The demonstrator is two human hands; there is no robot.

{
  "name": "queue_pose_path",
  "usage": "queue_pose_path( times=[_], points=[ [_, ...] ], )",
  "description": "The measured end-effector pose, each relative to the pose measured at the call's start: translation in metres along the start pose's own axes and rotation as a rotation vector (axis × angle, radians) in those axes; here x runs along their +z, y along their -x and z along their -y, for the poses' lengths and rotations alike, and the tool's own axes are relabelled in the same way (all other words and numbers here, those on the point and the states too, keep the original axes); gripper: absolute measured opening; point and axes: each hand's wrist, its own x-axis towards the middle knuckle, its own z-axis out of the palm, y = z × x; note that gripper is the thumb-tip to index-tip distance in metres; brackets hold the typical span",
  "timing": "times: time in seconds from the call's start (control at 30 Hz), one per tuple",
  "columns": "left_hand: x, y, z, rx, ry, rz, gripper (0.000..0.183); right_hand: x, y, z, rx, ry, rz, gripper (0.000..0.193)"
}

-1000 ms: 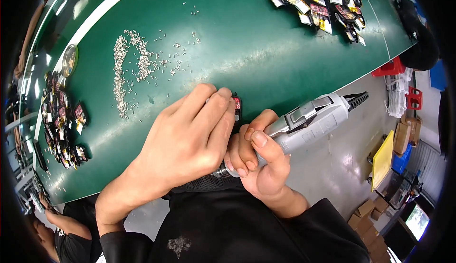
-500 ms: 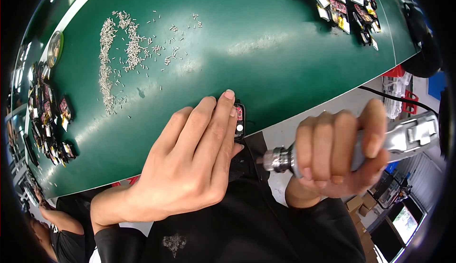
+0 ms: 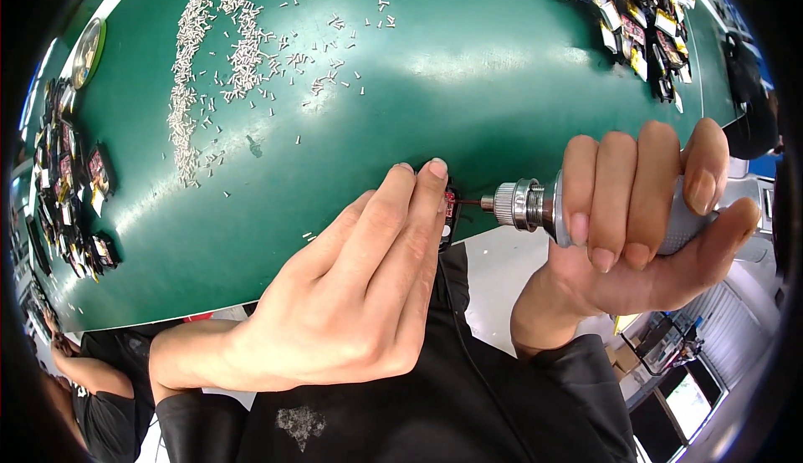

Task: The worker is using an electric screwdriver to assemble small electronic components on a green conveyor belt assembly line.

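Observation:
My left hand (image 3: 355, 291) lies over a small black device with a red circuit board (image 3: 450, 210) at the table's near edge. Its fingers are pressed together and hold the device, hiding most of it. In my right hand (image 3: 640, 212) is a silver-grey electric screwdriver (image 3: 517, 204), with the fingers wrapped round its body. The screwdriver lies almost level, and its thin bit points left and reaches the red board. Whether a screw sits under the tip I cannot tell.
Many small silver screws (image 3: 186, 78) are heaped and scattered on the green table (image 3: 468, 103). Piles of similar devices lie at the left (image 3: 65, 170) and far right (image 3: 648, 20). A round dish (image 3: 87, 55) stands at the left edge. Another person's arm (image 3: 96, 371) shows lower left.
My right hand has brought the screwdriver up and levelled it, so its bit now meets the device. My left hand still holds the device. The whole view has shifted slightly.

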Motion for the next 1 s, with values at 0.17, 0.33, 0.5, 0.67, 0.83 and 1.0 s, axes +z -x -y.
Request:
queue_pose_path(
  times=[0.17,0.33,0.5,0.67,0.83,1.0],
  points=[
    [-0.003,0.0,0.005,-0.007,0.068,0.013,0.044,0.004,-0.003,-0.002,0.011,0.08,0.093,0.031],
    [-0.008,-0.004,0.009,0.007,0.078,0.049,0.045,0.012,-0.014,-0.006,-0.046,0.202,0.142,0.025],
    [-0.017,0.0,0.004,-0.033,0.01,0.05,0.041,0.023,-0.02,-0.012,-0.091,0.14,0.191,0.022],
    [-0.013,0.012,-0.007,-0.044,-0.019,0.018,0.036,0.022,-0.015,-0.014,-0.034,-0.016,0.245,0.023],
    [-0.058,0.06,0.014,-0.266,0.031,-0.154,0.041,0.025,-0.004,-0.007,-0.207,-0.283,0.273,0.024],
    [-0.135,0.144,0.101,-0.839,-0.568,-0.228,0.039,0.026,0.007,-0.025,-0.134,-0.321,-0.009,0.017]
  ],
)
